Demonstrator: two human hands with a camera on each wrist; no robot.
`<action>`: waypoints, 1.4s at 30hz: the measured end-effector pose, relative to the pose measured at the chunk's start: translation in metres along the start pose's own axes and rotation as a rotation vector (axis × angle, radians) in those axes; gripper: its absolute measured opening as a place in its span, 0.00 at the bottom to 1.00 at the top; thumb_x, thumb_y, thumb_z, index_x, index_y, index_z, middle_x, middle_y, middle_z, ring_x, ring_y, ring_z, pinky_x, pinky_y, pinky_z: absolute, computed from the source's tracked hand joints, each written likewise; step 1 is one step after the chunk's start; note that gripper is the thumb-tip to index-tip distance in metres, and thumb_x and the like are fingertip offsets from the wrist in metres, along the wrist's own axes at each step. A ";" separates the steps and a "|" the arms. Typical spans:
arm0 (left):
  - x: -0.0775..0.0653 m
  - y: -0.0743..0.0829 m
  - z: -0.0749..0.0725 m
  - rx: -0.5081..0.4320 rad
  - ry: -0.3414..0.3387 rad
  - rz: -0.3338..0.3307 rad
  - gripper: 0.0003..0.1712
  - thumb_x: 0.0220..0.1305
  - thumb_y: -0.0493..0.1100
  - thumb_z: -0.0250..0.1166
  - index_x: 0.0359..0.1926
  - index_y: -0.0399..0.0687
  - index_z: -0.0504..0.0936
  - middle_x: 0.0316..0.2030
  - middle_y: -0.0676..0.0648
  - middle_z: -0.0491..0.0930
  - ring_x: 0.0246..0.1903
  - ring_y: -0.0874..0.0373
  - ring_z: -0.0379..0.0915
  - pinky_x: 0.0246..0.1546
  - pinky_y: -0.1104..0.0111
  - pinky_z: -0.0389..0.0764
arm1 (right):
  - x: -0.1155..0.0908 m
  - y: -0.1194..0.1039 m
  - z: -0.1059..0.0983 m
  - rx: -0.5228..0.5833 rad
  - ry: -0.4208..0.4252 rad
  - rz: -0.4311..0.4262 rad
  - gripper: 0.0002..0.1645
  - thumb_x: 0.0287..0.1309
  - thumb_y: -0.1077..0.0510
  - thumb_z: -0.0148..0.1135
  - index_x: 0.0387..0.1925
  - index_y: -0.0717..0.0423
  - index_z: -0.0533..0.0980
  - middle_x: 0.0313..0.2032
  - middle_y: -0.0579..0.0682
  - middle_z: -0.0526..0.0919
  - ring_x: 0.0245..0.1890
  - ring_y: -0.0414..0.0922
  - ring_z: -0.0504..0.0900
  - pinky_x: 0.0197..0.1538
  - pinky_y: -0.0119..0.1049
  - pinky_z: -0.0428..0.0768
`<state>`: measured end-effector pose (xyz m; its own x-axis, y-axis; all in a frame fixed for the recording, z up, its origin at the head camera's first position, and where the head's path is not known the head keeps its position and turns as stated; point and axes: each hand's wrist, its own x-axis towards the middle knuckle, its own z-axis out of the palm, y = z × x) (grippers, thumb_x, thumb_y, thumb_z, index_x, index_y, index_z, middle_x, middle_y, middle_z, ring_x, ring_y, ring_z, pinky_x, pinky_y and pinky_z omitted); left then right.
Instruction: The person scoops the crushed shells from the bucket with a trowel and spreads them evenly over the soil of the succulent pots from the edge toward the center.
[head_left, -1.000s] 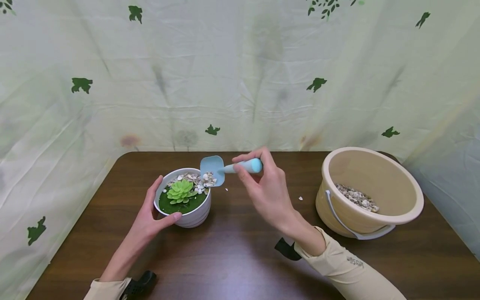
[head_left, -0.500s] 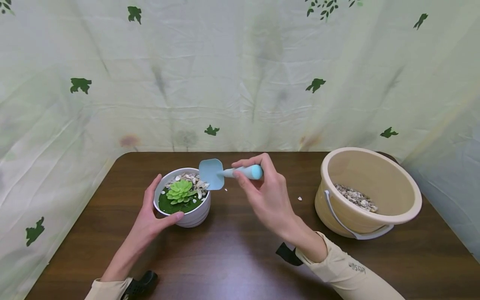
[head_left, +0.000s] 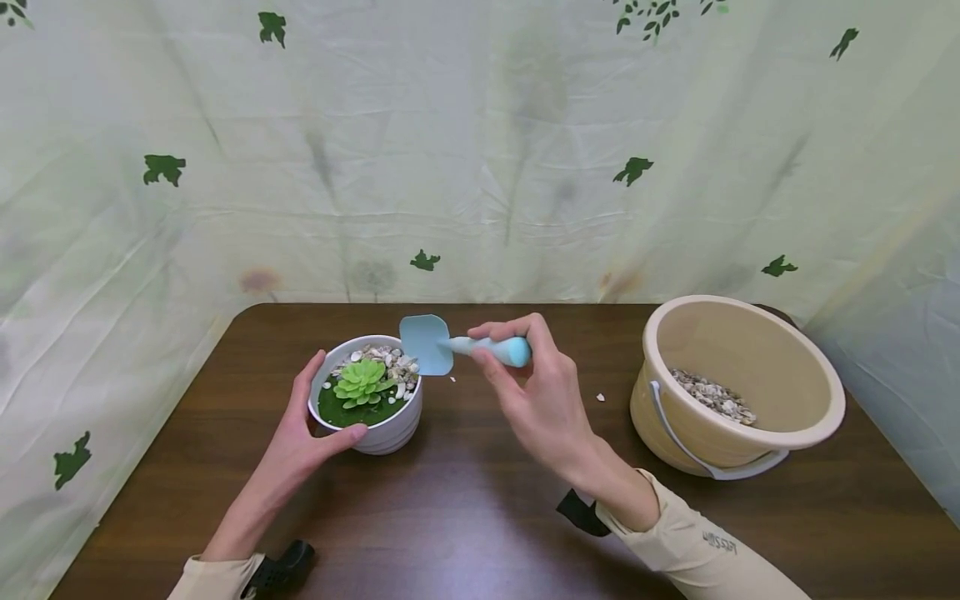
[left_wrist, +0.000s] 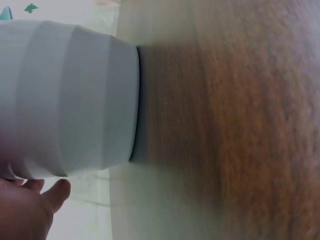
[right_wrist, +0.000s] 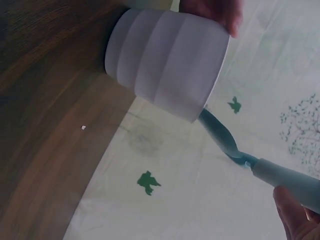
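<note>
A white ribbed pot (head_left: 386, 435) stands on the table at centre left in the head view. In it are a green succulent (head_left: 363, 382), green moss and, along the back right, pale shell-like chips (head_left: 390, 360). My left hand (head_left: 296, 433) grips the pot's left side, thumb across the near rim and fingers round the far side. My right hand (head_left: 540, 392) holds a light-blue toy shovel (head_left: 426, 343) by its handle, between thumb and fingers. Its bare blade is tilted at the pot's right rim; the right wrist view shows the blade tip (right_wrist: 216, 131) right at that rim.
A beige bucket (head_left: 647, 408) with a grey handle stands on the right, with more chips (head_left: 716, 396) in its bottom. Small stray chips (head_left: 601, 397) lie on the dark wooden table (head_left: 450, 517). A leaf-patterned curtain (head_left: 480, 167) hangs behind the table.
The chips on the shovel's blade have slid off into the pot, leaving the blade bare. The shovel has tilted, and the right hand has shifted slightly right and down. The left hand stays put.
</note>
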<state>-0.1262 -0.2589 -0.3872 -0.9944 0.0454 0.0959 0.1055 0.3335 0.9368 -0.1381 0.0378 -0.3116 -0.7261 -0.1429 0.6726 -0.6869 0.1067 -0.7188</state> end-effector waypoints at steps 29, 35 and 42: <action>0.001 0.000 0.005 0.009 0.019 0.011 0.60 0.56 0.39 0.72 0.78 0.61 0.41 0.73 0.44 0.46 0.68 0.48 0.49 0.60 0.71 0.59 | -0.012 0.017 -0.011 0.185 0.052 0.030 0.12 0.62 0.72 0.60 0.43 0.65 0.67 0.49 0.57 0.82 0.48 0.52 0.80 0.44 0.33 0.76; 0.000 0.001 0.005 0.034 0.033 -0.002 0.62 0.56 0.41 0.73 0.78 0.62 0.37 0.75 0.46 0.43 0.71 0.47 0.45 0.65 0.50 0.53 | -0.008 0.029 -0.018 0.362 0.111 0.214 0.13 0.66 0.64 0.60 0.46 0.64 0.66 0.51 0.62 0.80 0.50 0.56 0.80 0.53 0.45 0.78; -0.006 -0.001 0.005 0.032 0.058 0.061 0.62 0.56 0.37 0.72 0.78 0.57 0.38 0.75 0.44 0.44 0.71 0.46 0.46 0.61 0.74 0.57 | -0.001 0.028 -0.029 0.447 0.206 0.320 0.14 0.66 0.63 0.61 0.47 0.65 0.68 0.50 0.64 0.80 0.48 0.55 0.82 0.52 0.49 0.77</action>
<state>-0.1199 -0.2553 -0.3902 -0.9850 0.0123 0.1724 0.1651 0.3613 0.9177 -0.1579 0.0694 -0.3273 -0.9171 0.0270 0.3977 -0.3850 -0.3189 -0.8661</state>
